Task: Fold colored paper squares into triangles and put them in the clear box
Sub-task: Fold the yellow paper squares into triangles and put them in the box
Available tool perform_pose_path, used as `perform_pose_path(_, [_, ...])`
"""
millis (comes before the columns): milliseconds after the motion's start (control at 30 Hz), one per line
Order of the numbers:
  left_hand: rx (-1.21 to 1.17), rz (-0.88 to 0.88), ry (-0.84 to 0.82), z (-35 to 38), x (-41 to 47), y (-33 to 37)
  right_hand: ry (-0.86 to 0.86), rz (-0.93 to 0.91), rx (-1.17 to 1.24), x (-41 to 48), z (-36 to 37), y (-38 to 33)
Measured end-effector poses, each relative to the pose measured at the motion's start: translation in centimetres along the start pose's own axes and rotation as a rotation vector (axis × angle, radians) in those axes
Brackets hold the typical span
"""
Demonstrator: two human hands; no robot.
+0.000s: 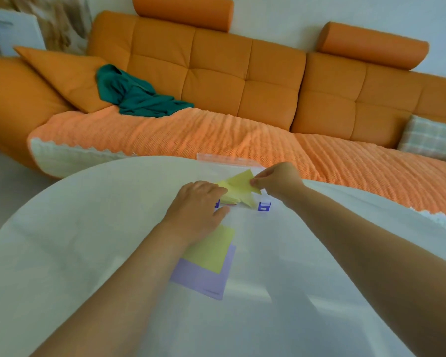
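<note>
**Yellow triangle held over clear box, far edge of table**

The yellow triangle (242,184) is pinched at its right corner by the right hand (278,181). Its long edge lies roughly left-right, with one tip aimed at the sofa (216,73). The left hand (198,204) is laid palm-down with fingers fairly straight on the left side of the clear box (229,161), partly hiding it. Blue latches (264,206) are seen on the near wall. A yellow square (211,249) is stacked on purple sheets (204,279) mid-table (88,228), half under the left forearm.
</note>
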State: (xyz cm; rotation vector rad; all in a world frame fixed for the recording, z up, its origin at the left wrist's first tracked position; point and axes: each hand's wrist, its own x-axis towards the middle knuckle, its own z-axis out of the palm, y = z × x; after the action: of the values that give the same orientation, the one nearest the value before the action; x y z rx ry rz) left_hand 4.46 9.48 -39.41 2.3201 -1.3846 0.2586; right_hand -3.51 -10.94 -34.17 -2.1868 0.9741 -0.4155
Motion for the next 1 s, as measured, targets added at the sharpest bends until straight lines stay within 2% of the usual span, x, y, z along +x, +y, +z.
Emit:
perform_pose_path(333, [0.014,-0.047,-0.056,0.3,0.0,-0.2,-0.04,0.053,-0.196,1.3,0.8,-0.3])
perform_pose_path(500, [0.02,-0.061,-0.071,0.2,0.0,0.1,-0.122,-0.012,-0.512,1.0,1.2,-1.2])
perform_pose_path(667, [-0.016,-0.055,-0.073,0.1,-0.1,0.3,0.033,-0.094,-0.722,0.2,1.5,-1.5])
perform_pose_path(767, [-0.021,-0.054,-0.064,0.1,-0.1,0.3,0.063,-0.251,-0.633,-0.6,1.8,-1.3])
perform_pose_path(900, [-0.019,-0.049,-0.059,0.2,-0.1,0.4,-0.142,-0.365,-0.527,-1.6,2.2,-0.8])
perform_pose_path(1000, [-0.021,-0.047,-0.058,0.3,-0.1,0.4,-0.149,-0.389,-0.533,-1.7,2.2,-0.6])
